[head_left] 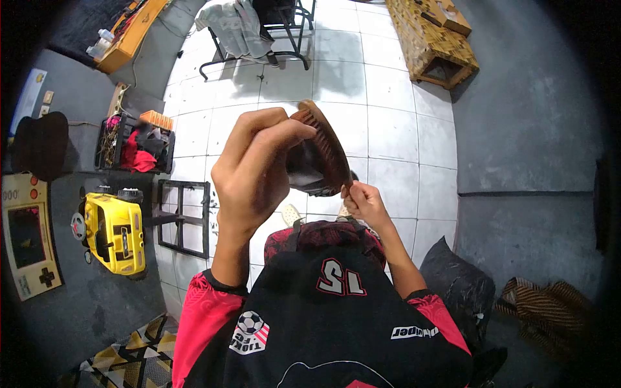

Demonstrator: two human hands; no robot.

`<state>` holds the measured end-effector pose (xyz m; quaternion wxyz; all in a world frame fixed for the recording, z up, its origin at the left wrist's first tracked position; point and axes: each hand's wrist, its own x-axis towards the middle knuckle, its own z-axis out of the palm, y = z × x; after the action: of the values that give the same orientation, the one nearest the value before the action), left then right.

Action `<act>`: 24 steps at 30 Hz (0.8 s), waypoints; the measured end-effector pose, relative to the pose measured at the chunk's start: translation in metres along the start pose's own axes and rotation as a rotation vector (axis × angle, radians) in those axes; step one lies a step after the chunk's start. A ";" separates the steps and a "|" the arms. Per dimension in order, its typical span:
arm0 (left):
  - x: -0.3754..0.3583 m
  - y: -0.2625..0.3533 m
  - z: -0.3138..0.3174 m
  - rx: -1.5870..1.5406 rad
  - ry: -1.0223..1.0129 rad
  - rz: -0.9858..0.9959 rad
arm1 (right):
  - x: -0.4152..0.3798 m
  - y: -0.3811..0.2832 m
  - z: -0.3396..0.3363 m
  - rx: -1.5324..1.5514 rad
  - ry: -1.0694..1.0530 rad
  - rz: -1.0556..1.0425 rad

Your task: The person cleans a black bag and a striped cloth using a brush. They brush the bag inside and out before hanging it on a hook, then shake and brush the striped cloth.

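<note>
Where the middle of the frame opens over the white tiled floor point(394, 136), you have a brown brush point(334, 147), or something much like one, held up in front of you. Your left hand point(255, 168) has its grip closed around the side of it, fingers curled over the ridged or bristly edge; your right hand point(365, 204) pinches the lower end with its fingertips. A dark, glossy part shows beneath your left fingers, but you can't make out its shape fully. Below the brush, a pale shoe point(291, 215) of yours shows just above your dark shirt point(291, 310). At the left sit a yellow toy car point(116, 236) and, just beside it, a black frame point(183, 242); a black bag point(456, 284) slumps at the lower right.
</note>
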<state>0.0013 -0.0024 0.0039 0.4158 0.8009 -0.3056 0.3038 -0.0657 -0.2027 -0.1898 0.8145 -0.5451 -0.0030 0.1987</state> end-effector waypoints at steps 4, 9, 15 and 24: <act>-0.001 -0.003 0.001 -0.041 0.048 0.004 | 0.007 0.092 -0.093 -0.687 0.280 0.210; -0.006 -0.002 0.003 -0.044 0.013 -0.033 | -0.027 0.133 -0.134 -1.455 0.244 0.739; -0.005 -0.005 -0.001 -0.064 -0.054 -0.104 | -0.026 0.091 -0.085 -1.055 0.297 0.257; 0.003 0.001 0.004 -0.162 0.105 -0.032 | -0.004 -0.002 -0.013 -0.046 0.019 -0.054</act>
<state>0.0036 -0.0069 0.0043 0.4994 0.7524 -0.2942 0.3130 -0.0657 -0.2160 -0.1927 0.8068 -0.5654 -0.0144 0.1711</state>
